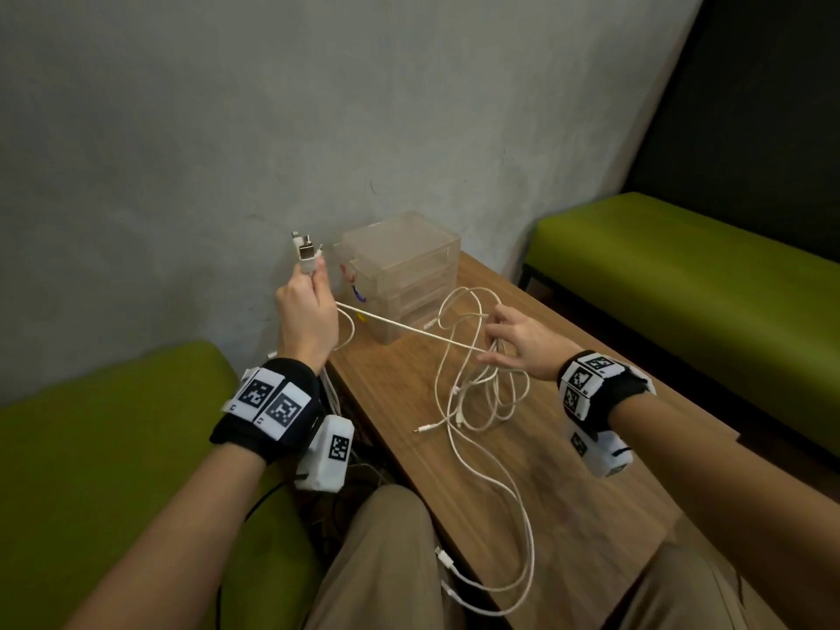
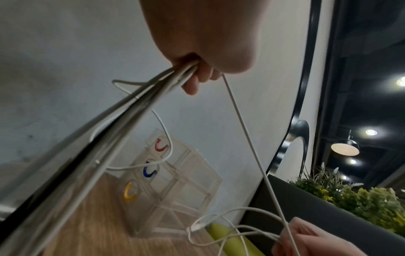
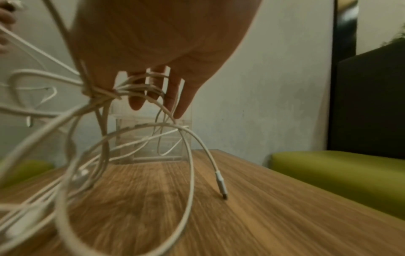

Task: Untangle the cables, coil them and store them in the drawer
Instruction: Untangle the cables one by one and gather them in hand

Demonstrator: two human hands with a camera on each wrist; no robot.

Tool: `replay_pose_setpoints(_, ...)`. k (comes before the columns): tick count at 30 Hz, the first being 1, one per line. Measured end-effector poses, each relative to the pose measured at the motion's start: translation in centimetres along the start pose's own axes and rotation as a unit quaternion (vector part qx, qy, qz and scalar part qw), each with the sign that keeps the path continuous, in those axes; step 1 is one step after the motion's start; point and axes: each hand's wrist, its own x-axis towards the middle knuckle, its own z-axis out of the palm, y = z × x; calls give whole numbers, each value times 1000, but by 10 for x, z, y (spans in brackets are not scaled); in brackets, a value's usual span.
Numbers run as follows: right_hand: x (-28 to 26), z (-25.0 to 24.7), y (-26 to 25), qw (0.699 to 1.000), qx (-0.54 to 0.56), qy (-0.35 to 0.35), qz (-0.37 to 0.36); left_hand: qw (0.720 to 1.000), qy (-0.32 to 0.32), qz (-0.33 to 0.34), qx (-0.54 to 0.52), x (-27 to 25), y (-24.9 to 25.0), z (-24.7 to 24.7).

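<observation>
Several white cables (image 1: 477, 393) lie tangled on the wooden table (image 1: 591, 516). My left hand (image 1: 313, 272) is raised near the wall and grips a bunch of plug ends (image 1: 305, 253); in the left wrist view the strands (image 2: 153, 97) run out of my left hand (image 2: 197, 76). One taut strand (image 1: 400, 327) stretches across to my right hand (image 1: 493, 338), which holds a lifted clump of loops above the table. In the right wrist view the loops (image 3: 136, 90) cross the fingers (image 3: 179, 104) of that hand. The clear drawer unit (image 1: 404, 275) stands shut behind both hands.
The drawer unit (image 2: 175, 181) has red (image 2: 161, 145), blue (image 2: 149, 171) and yellow (image 2: 129, 192) handles. Two plugs (image 1: 447, 566) hang over the table's near edge by my knee. Green benches (image 1: 682, 288) flank the table. A loose plug (image 3: 221, 185) touches the tabletop.
</observation>
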Motion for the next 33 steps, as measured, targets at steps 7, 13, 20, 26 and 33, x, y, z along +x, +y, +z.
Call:
replay_pose_setpoints(7,-4,-2,9,999,-16,33,-10,999,-24,-20,24,-4,-12,-3)
replay_pose_setpoints(13,4,-2,0,999,-2,32,-9,970,-233,33,63,-33,8,23)
replay_pose_setpoints(20,0,-3,-19,994,46,56,-82,912,-408,49,4,-60,32,71)
replay_pose_setpoints(26,-6,-1,-21,991,67,90,-79,911,-412,25,-5,-68,21,88)
replay_pose_setpoints(33,-3,5,-28,985,59,118,-115,928,-368,50,3,-68,10,85)
